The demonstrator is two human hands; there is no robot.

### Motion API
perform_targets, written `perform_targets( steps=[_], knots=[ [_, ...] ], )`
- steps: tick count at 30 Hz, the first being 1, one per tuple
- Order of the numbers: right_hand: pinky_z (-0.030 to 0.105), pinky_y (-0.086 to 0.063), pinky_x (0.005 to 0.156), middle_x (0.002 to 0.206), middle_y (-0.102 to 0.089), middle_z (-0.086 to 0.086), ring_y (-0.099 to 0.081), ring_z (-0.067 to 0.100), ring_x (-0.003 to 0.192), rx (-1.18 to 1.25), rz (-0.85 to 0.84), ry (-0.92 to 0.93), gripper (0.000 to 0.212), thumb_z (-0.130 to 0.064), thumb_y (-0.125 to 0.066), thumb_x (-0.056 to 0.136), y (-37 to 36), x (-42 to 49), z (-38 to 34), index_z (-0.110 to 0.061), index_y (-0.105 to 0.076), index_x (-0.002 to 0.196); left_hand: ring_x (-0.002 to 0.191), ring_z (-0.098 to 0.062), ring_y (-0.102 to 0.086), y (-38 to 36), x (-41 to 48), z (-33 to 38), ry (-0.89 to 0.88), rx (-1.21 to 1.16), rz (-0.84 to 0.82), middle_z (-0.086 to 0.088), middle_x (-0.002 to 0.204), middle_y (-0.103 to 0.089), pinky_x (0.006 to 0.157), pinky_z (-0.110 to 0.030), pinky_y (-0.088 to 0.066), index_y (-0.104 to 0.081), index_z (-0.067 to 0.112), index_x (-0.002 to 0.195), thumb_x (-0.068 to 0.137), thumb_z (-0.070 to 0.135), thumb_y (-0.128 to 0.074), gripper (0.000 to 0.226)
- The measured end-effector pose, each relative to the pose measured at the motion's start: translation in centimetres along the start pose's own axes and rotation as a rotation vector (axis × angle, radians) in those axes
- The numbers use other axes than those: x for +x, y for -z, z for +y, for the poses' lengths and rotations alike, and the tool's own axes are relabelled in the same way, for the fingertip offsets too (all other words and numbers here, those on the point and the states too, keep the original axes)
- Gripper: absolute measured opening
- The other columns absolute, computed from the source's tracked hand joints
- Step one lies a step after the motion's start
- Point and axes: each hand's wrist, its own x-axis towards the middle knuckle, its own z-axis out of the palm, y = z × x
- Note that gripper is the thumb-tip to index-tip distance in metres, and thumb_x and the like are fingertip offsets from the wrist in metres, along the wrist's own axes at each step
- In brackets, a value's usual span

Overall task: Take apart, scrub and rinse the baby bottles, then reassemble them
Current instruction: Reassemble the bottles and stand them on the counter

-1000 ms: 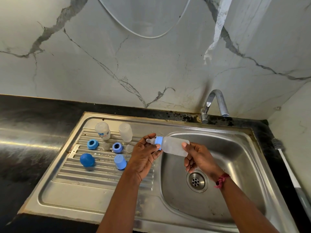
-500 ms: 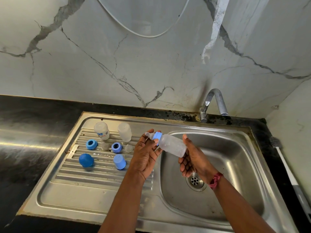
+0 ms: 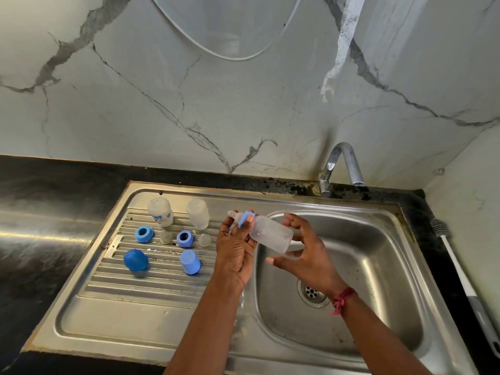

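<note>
A frosted baby bottle (image 3: pixel 272 235) with a blue collar and clear teat lies tilted over the sink's left rim, teat end up and to the left. My left hand (image 3: pixel 236 250) grips its collar end, thumb on the blue ring. My right hand (image 3: pixel 307 255) curls round the bottle's base, fingers above and thumb below. On the drainboard (image 3: pixel 113 301) stand two bottle bodies (image 3: pixel 161 211) (image 3: pixel 198 213), two blue collars (image 3: pixel 144 234) (image 3: pixel 185 238), two clear teats (image 3: pixel 166 236) (image 3: pixel 204 239) and two blue caps (image 3: pixel 135 259) (image 3: pixel 190 261).
The steel sink basin (image 3: pixel 378 266) with its drain (image 3: pixel 312 292) lies under my right hand. A faucet (image 3: pixel 341 166) stands at the back, with no water running. A bottle brush (image 3: pixel 457 269) lies on the black counter at the right.
The bottle has tilted, its teat end rising to the left and its base dropping. My right hand has shifted lower round the base with its fingers spread wider.
</note>
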Motion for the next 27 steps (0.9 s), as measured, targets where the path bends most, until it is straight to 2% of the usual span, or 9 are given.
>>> perform_targets(
  steps=[3,6,9,11,16,21,24,27],
  knots=[
    [0.017,-0.056,0.072,0.128,-0.051,-0.015,-0.053,-0.007,0.11,-0.039,0.056,0.132,0.075,-0.013,-0.09,0.066,-0.4,0.2,0.2,-0.036,-0.05,0.125,0.103,-0.029,-0.069,0.0,-0.2,-0.1,0.001,0.001,0.003,-0.017,0.112,-0.07,0.077,-0.035,-0.059,-0.047,0.001,0.141,0.033,0.032,-0.104,0.126],
    [0.02,-0.058,0.068,0.123,-0.056,-0.009,-0.058,-0.003,0.104,-0.022,0.105,0.161,0.065,-0.01,-0.089,0.068,-0.6,0.4,0.3,-0.029,-0.056,0.121,0.102,-0.027,-0.069,0.1,-0.1,0.1,0.009,-0.008,-0.015,-0.017,0.111,-0.07,0.077,-0.035,-0.059,-0.045,-0.001,0.142,0.033,0.032,-0.104,0.128],
    [0.027,-0.06,0.07,0.117,-0.059,-0.018,-0.061,-0.001,0.099,0.018,0.107,0.101,0.058,-0.016,-0.087,0.071,-0.7,0.4,0.2,-0.033,-0.058,0.118,0.105,-0.029,-0.068,0.3,-0.1,0.2,0.021,0.003,-0.033,-0.018,0.114,-0.069,0.078,-0.036,-0.059,-0.044,0.0,0.143,0.037,0.031,-0.103,0.126],
    [0.027,-0.06,0.072,0.113,-0.062,-0.019,-0.064,0.003,0.095,0.042,0.104,0.075,0.053,-0.022,-0.086,0.072,-0.7,0.4,0.4,-0.036,-0.06,0.116,0.107,-0.031,-0.067,0.4,0.0,0.4,0.028,0.006,-0.057,-0.019,0.117,-0.068,0.079,-0.038,-0.059,-0.044,0.002,0.142,0.039,0.029,-0.103,0.122],
    [0.037,-0.061,0.07,0.105,-0.07,-0.001,-0.07,0.024,0.093,0.33,0.051,-0.053,0.034,-0.02,-0.079,0.079,-0.8,0.5,0.3,-0.025,-0.065,0.11,0.109,-0.03,-0.066,0.7,0.4,0.7,0.048,0.013,-0.166,-0.019,0.119,-0.066,0.083,-0.041,-0.058,-0.047,0.013,0.132,0.048,0.023,-0.101,0.101],
    [0.039,-0.061,0.068,0.091,-0.074,0.009,-0.071,0.031,0.074,0.434,-0.016,-0.138,0.029,-0.021,-0.07,0.085,-0.7,0.5,-0.4,-0.014,-0.065,0.113,0.108,-0.03,-0.067,1.1,0.2,1.0,0.038,0.03,-0.185,-0.019,0.119,-0.066,0.085,-0.04,-0.058,-0.047,0.013,0.132,0.05,0.02,-0.099,0.098],
    [0.038,-0.061,0.071,0.095,-0.074,0.004,-0.072,0.028,0.081,0.364,-0.072,-0.144,0.028,-0.024,-0.069,0.088,-0.7,0.7,-0.1,-0.017,-0.064,0.115,0.108,-0.031,-0.067,1.2,0.2,1.1,0.031,0.058,-0.136,-0.021,0.12,-0.066,0.084,-0.039,-0.059,-0.046,0.012,0.136,0.048,0.022,-0.1,0.104],
    [0.028,-0.058,0.079,0.105,-0.071,-0.01,-0.067,0.011,0.098,0.136,-0.096,-0.066,0.035,-0.03,-0.075,0.085,-0.6,0.9,0.5,-0.026,-0.063,0.118,0.108,-0.031,-0.067,1.5,-0.1,1.3,-0.003,0.118,-0.093,-0.018,0.118,-0.07,0.083,-0.038,-0.059,-0.051,0.013,0.133,0.052,0.019,-0.097,0.093]
  ],
)
